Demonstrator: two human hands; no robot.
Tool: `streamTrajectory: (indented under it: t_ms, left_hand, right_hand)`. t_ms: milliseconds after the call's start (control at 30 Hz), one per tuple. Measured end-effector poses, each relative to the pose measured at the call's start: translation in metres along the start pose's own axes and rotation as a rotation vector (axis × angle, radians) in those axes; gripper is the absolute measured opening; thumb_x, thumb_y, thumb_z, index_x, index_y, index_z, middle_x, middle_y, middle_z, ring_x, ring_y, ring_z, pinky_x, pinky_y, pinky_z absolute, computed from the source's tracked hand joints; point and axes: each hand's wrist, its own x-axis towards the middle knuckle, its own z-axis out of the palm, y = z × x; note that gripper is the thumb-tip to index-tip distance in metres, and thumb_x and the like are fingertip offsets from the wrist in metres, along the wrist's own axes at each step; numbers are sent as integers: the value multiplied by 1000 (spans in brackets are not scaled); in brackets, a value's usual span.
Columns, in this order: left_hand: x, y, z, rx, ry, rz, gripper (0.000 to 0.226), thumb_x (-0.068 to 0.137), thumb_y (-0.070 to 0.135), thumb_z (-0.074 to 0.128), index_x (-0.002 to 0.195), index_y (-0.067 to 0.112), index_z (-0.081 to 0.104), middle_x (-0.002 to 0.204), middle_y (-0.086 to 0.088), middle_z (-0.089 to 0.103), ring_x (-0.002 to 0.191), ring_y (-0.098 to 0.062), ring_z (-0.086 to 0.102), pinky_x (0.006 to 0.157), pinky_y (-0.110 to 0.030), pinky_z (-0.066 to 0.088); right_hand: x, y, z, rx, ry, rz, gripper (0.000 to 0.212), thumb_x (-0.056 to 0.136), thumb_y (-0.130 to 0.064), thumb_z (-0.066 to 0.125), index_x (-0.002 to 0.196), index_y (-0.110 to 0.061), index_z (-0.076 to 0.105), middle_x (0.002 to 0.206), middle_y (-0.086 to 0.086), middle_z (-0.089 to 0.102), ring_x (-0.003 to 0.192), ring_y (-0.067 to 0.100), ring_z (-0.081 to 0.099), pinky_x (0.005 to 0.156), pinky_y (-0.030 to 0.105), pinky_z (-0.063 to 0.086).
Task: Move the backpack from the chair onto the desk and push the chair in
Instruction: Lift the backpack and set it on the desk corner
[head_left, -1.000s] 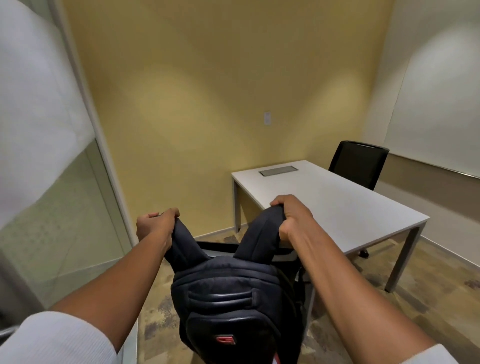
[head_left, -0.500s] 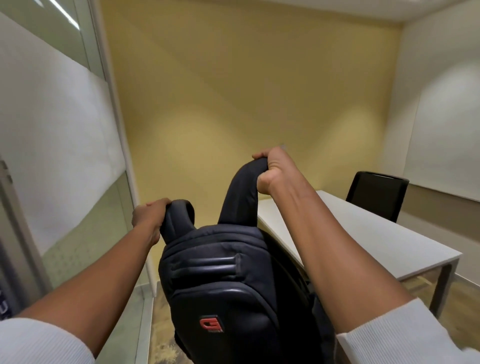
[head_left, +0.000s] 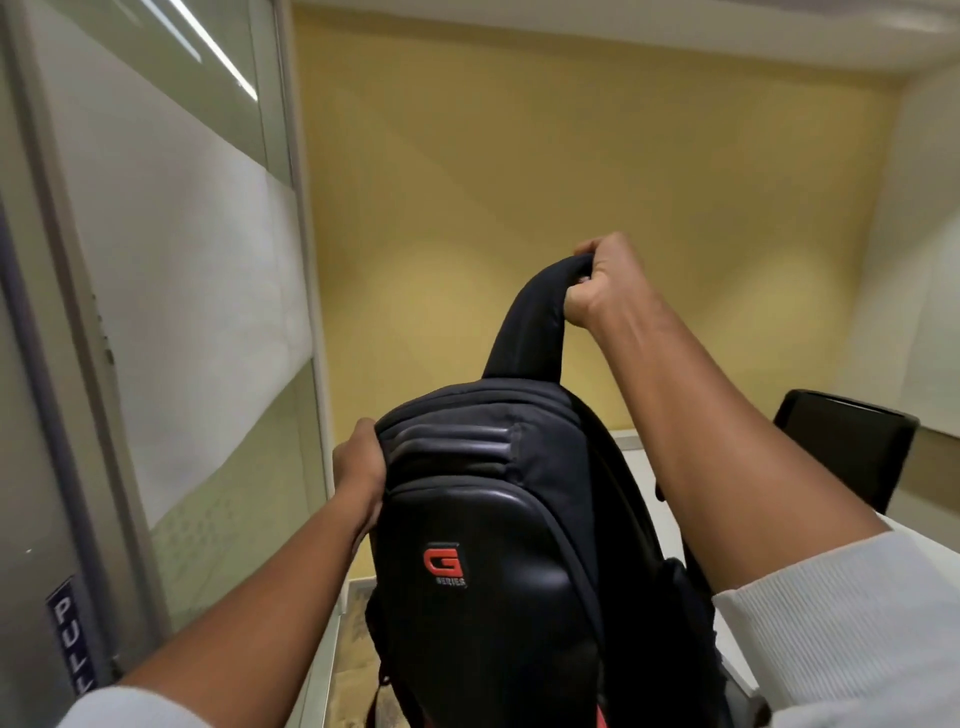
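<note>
Sleeves, white ribbed knit, at the bottom corners, pushed up on both forearms. Between the arms: black backpack with moulded hard-shell front panel and red "G" logo (head_left: 483, 525), held up off any surface, upright, front panel facing the camera. It fills the lower centre of the view; its bottom runs out of frame.

Left hand (head_left: 359, 475) is at the backpack's upper left edge, fingers wrapped round behind it. Closed grip on the backpack, but what exactly it holds back there is hidden by the bag body.

Right hand (head_left: 602, 283) is higher, fist closed tight on the top of the black padded shoulder strap (head_left: 535, 322), which is pulled taut and rises from the backpack's top. Thumb is on the near side, fingers curled over.

Left of the arms: glass door with grey metal frame (head_left: 62, 364), frosted band across the glass, blue "PULL" sticker (head_left: 72, 642) low on the frame. A patch of mottled brown carpet (head_left: 358, 670) shows below the backpack.

Right, behind the right forearm: white worktop (head_left: 636, 467), mostly covered by arm and bag. Backpack is near its left end, not resting on it. Beyond it, black office chair back (head_left: 841, 447) at the worktop's far side. Plain yellow wall (head_left: 571, 182) behind everything, white wall on the right.
</note>
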Motion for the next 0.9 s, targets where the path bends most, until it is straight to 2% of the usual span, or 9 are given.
streamTrajectory:
  t_ms: [67, 133, 200, 267, 467, 600, 667, 767, 900]
  left_hand:
    - [11, 9, 9, -33, 72, 6, 31, 79, 33, 44, 84, 11, 65, 78, -11, 66, 69, -27, 60, 55, -33, 44]
    - [25, 22, 22, -66, 111, 6, 23, 80, 27, 45, 82, 11, 61, 74, -7, 62, 64, -23, 58, 49, -30, 39]
    - [42, 41, 37, -87, 131, 13, 19, 81, 23, 45, 80, 11, 60, 73, -5, 60, 61, -20, 56, 46, -28, 38]
    - [59, 64, 50, -86, 151, 32, 24, 81, 21, 45, 89, 6, 62, 76, -5, 60, 61, -19, 57, 47, -27, 40]
    - [115, 127, 58, -23, 197, 107, 37, 76, 20, 40, 102, 6, 62, 92, -7, 66, 66, -20, 57, 47, -26, 39]
    - [156, 138, 59, 9, 243, 126, 39, 78, 22, 43, 108, 6, 62, 98, -6, 65, 69, -22, 57, 53, -27, 41]
    - [178, 134, 60, 7, 254, 131, 39, 78, 23, 44, 107, 6, 62, 98, -8, 63, 76, -27, 59, 63, -30, 46]
    - [206, 125, 62, 23, 280, 126, 38, 72, 24, 44, 99, 6, 62, 98, -10, 64, 84, -33, 62, 76, -35, 54]
    - [249, 114, 67, 58, 314, 126, 29, 72, 26, 46, 91, 8, 58, 90, -7, 61, 74, -30, 59, 63, -31, 46]
  right_hand:
    - [10, 1, 0, -58, -21, -21, 14, 79, -4, 38, 68, -13, 40, 63, 0, 35, 34, 16, 33, 41, 17, 35]
    - [21, 2, -2, -255, -12, -73, 6, 79, -13, 46, 78, -13, 52, 77, 2, 50, 58, 18, 51, 57, 25, 45]
    - [34, 4, -4, -498, -6, -125, 12, 83, -25, 55, 88, -15, 59, 92, 2, 61, 82, 20, 59, 70, 33, 49]
    - [46, 11, -10, -649, -25, -162, 18, 88, -35, 57, 92, -18, 57, 96, 0, 65, 88, 20, 61, 64, 35, 48]
    - [97, 49, -35, -877, -51, -158, 46, 82, -55, 59, 103, -15, 67, 98, 4, 71, 82, 22, 68, 57, 29, 48]
    - [131, 88, -23, -941, -29, -238, 52, 81, -64, 53, 94, -16, 65, 93, -1, 66, 82, 18, 63, 62, 30, 45]
    - [153, 112, -13, -956, 9, -333, 52, 86, -61, 46, 97, -13, 62, 93, 0, 61, 82, 18, 59, 70, 34, 44]
    - [183, 144, 1, -946, 153, -468, 42, 93, -52, 39, 81, -14, 53, 81, 0, 55, 68, 13, 51, 56, 32, 34]
    - [224, 178, 12, -939, 311, -556, 43, 93, -48, 36, 68, -15, 50, 71, 0, 56, 60, 15, 50, 49, 29, 29]
